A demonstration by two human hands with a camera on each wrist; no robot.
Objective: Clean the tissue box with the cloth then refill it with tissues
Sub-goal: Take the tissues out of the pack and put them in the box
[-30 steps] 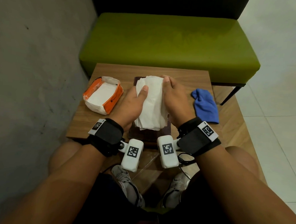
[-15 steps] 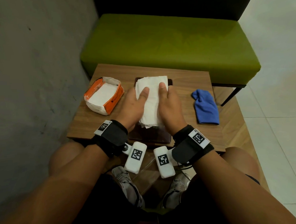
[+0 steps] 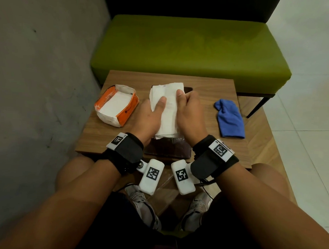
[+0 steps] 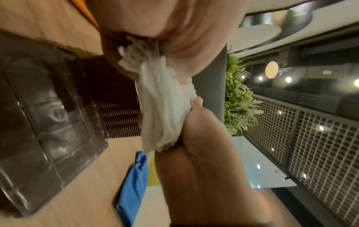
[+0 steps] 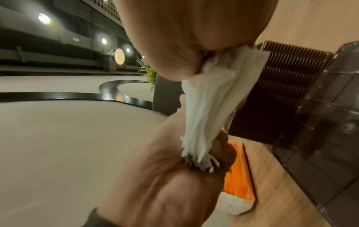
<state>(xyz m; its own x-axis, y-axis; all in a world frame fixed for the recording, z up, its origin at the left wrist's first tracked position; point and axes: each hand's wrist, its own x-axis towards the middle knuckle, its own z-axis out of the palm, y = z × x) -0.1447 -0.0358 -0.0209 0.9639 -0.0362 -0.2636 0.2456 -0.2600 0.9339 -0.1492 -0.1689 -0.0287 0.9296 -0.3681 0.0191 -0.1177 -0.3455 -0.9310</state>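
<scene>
Both of my hands hold a thick stack of white tissues (image 3: 168,113) from its two long sides, just above the dark brown ribbed tissue box (image 3: 188,89). My left hand (image 3: 152,114) grips the left edge with its thumb on top. My right hand (image 3: 188,110) grips the right edge, fingers curled under. In the wrist views the tissues (image 4: 165,107) (image 5: 209,107) are squeezed between the two palms above the ribbed box (image 4: 116,110) (image 5: 281,92). A dark flat panel (image 3: 168,148) lies at the box's near end. The blue cloth (image 3: 230,119) lies loose on the table to the right.
An opened orange tissue pack (image 3: 116,106) with white tissues inside sits on the wooden table (image 3: 107,141) at the left. A green bench (image 3: 190,50) stands close behind the table and a grey wall runs along the left. My knees are under the near edge.
My right hand drew back slightly from the stack's far end and its thumb moved onto the top. Both wrists came a little nearer to me. The stack stays over the box.
</scene>
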